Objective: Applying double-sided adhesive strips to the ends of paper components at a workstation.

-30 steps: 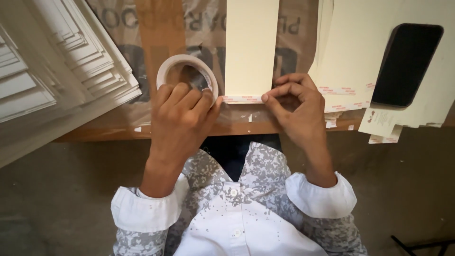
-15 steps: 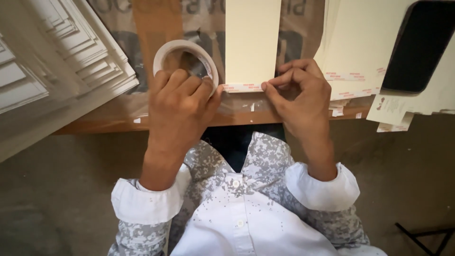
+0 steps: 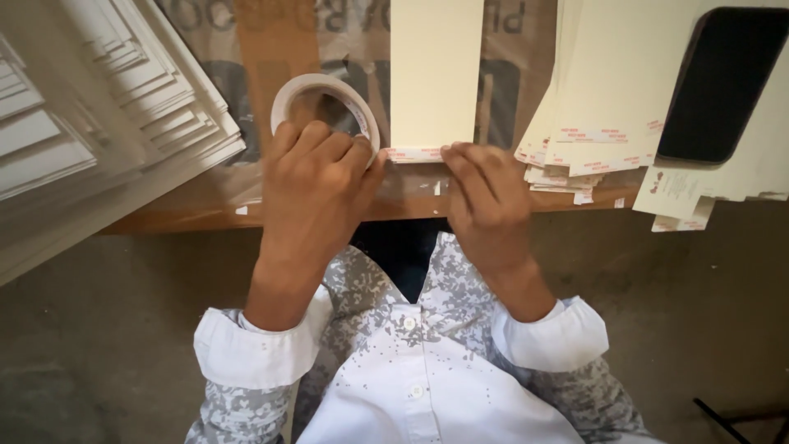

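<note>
A cream card strip (image 3: 436, 74) lies flat on the desk (image 3: 205, 197), its long axis running straight away from the person, and everything else is easiest placed from it. A band of white tape with red print (image 3: 415, 154) runs across the strip's near end, along the short edge.

The left hand (image 3: 316, 185) sits just left of that near end, fingers curled over and closed on a roll of tape (image 3: 325, 111) that stands tilted on its rim; the roll touches the strip's left edge or comes very close to it (the fingers hide the exact contact). The right hand (image 3: 485, 197) is at the strip's near right corner, fingertips bunched together and pressing down on the end of the tape band. Both hands are at the near end, but the right hand is the one on the band itself.

Right of the strip, a fanned stack of similar cards (image 3: 600, 90), each with a tape band at its near end, and a dark phone (image 3: 723, 82) lying on top of more cards. Well to the left of the strip, a large stepped stack of white sheets (image 3: 90, 123). No containers are in view.
</note>
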